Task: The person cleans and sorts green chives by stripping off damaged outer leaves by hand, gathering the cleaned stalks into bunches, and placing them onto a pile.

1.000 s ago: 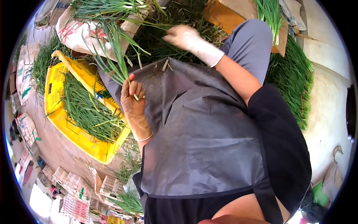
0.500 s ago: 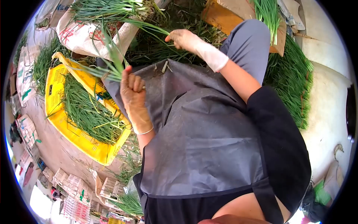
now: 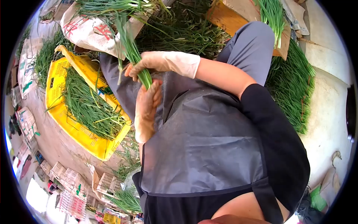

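one gloved left hand [image 3: 149,97] and one gloved right hand [image 3: 143,64] grip one green bunch [image 3: 132,49], its lower end hidden.

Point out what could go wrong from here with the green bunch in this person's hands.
Crushing: the left grip and right grip both close around the green bunch, so too firm a squeeze might bruise the stalks.
Shedding: a thin strand hangs apart from the bunch and could drop away.
Snagging: the leaf tips reach up toward the pile of stalks on the white sack, and might catch there.
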`<action>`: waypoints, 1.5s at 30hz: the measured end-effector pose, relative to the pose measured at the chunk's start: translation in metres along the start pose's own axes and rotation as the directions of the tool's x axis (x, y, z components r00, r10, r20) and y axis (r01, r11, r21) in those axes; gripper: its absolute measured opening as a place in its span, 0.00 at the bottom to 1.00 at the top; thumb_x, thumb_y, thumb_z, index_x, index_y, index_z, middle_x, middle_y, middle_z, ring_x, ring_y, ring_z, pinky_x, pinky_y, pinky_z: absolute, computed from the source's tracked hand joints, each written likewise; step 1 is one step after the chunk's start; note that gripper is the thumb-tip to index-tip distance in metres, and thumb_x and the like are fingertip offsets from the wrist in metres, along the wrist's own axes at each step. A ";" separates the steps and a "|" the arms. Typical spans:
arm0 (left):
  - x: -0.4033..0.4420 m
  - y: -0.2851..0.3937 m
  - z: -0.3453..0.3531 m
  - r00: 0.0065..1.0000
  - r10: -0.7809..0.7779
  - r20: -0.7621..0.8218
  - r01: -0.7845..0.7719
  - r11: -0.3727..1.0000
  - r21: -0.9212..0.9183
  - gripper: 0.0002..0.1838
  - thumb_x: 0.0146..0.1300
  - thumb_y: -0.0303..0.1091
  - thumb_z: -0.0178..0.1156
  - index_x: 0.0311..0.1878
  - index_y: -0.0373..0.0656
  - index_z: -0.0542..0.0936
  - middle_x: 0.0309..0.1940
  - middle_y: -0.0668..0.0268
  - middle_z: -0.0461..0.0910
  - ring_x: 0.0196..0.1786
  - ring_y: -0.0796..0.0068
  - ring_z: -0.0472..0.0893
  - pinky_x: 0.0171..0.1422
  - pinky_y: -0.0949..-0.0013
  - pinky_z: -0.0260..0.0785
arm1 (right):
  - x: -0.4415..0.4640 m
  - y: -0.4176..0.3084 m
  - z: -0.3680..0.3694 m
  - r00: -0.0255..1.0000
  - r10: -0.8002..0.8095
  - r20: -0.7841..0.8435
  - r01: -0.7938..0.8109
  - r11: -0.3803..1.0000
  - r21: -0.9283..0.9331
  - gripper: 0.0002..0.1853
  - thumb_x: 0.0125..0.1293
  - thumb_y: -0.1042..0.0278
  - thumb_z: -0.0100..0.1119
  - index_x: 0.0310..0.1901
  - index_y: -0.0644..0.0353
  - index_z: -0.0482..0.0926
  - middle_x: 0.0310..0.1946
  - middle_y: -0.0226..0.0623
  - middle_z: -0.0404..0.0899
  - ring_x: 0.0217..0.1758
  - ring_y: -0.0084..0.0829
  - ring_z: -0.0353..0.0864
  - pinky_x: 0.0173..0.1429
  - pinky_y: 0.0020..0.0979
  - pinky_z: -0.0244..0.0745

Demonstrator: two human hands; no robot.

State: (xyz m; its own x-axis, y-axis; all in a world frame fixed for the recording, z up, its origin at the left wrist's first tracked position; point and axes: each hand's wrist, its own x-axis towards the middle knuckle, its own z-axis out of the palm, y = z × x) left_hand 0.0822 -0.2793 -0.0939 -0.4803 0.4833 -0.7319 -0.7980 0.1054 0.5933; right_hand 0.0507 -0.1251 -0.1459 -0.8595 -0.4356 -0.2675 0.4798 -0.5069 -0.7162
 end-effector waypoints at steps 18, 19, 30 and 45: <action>-0.084 0.048 -0.098 0.943 0.219 -0.252 -0.107 0.913 0.393 0.09 0.65 0.39 0.57 0.36 0.45 0.73 0.14 0.80 0.60 0.15 0.90 0.54 0.20 0.82 0.41 | 0.010 -0.031 -0.044 0.863 0.007 -0.506 -0.450 0.468 -0.761 0.43 0.57 0.27 0.46 0.57 0.62 0.73 0.58 0.50 0.71 0.61 0.42 0.70 0.64 0.34 0.62; -0.084 0.051 -0.103 0.950 0.239 -0.202 -0.154 0.919 0.364 0.09 0.64 0.39 0.58 0.37 0.44 0.74 0.13 0.80 0.60 0.14 0.89 0.54 0.20 0.81 0.42 | 0.057 -0.012 -0.040 0.936 -0.137 -0.325 -0.188 0.587 -0.787 0.44 0.55 0.29 0.50 0.59 0.63 0.70 0.58 0.50 0.70 0.62 0.40 0.69 0.64 0.34 0.61; -0.108 0.075 -0.083 0.892 0.371 -0.257 -0.280 0.902 0.329 0.17 0.60 0.36 0.61 0.48 0.37 0.75 0.13 0.78 0.61 0.13 0.88 0.55 0.18 0.82 0.42 | 0.000 -0.002 -0.137 0.977 -0.156 -0.144 -0.020 0.607 -0.795 0.17 0.66 0.59 0.50 0.47 0.60 0.80 0.25 0.30 0.76 0.29 0.26 0.74 0.39 0.27 0.70; -0.084 0.078 -0.042 0.997 0.069 -0.015 -0.057 0.912 0.405 0.16 0.62 0.37 0.60 0.48 0.37 0.75 0.14 0.80 0.61 0.15 0.90 0.55 0.20 0.84 0.42 | -0.046 -0.056 0.022 0.845 -0.468 -0.258 0.055 0.557 -0.829 0.11 0.63 0.58 0.57 0.40 0.54 0.84 0.31 0.33 0.83 0.31 0.24 0.80 0.38 0.28 0.75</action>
State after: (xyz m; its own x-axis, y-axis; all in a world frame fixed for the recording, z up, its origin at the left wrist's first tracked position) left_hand 0.0454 -0.3479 -0.0002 -0.5399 0.4761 -0.6942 -0.5532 0.4209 0.7189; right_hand 0.0678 -0.0932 -0.0791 -0.9965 0.0611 -0.0576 0.0738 0.3106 -0.9477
